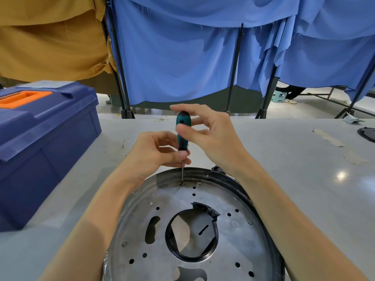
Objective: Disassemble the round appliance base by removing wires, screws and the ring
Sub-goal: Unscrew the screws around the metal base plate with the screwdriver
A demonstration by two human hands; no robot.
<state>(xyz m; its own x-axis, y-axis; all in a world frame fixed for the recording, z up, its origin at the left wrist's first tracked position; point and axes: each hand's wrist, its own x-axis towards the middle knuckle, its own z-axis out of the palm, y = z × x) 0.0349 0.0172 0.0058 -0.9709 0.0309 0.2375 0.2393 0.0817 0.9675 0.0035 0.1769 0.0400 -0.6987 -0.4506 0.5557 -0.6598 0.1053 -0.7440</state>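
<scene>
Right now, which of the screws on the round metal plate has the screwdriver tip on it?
The far screw, just inside the rim of the plate: the screwdriver stands upright on it. The left screw and right screw are untouched.

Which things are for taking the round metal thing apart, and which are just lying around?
For the job: round grey metal appliance base, black ring round its middle hole, small rim screw, green and black screwdriver, left hand, right hand.
Lying about: blue plastic toolbox with orange handle, thin bent wire, black round object at table edge.
</scene>
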